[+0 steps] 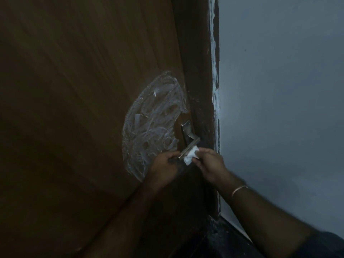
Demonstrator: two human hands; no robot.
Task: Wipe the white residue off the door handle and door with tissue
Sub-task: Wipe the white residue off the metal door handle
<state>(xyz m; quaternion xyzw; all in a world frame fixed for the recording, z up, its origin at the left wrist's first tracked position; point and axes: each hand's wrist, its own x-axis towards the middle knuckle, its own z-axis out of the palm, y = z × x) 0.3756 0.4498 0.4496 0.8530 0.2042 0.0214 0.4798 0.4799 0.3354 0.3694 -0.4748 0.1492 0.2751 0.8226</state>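
Nearest the camera, the right forearm is extended from 5 o'clock toward the frame centre, with a thin bangle (238,190) worn at the wrist. The right hand (210,165) is held knuckles-up, and its fingertips are pinched closed on a crumpled white tissue (190,155). The tissue is pressed against the underside of the free end of the metal door handle (189,147). The left hand (163,165) is raised from 7 o'clock, its fingers curled around the handle's free end, directly beside the tissue. The handle lever is angled down toward 7 o'clock from its plate. A broad oval smear of white residue (154,123) is spread on the brown door (83,81), at 10 o'clock from the handle. A pale wall (279,90) is located at 3 o'clock.
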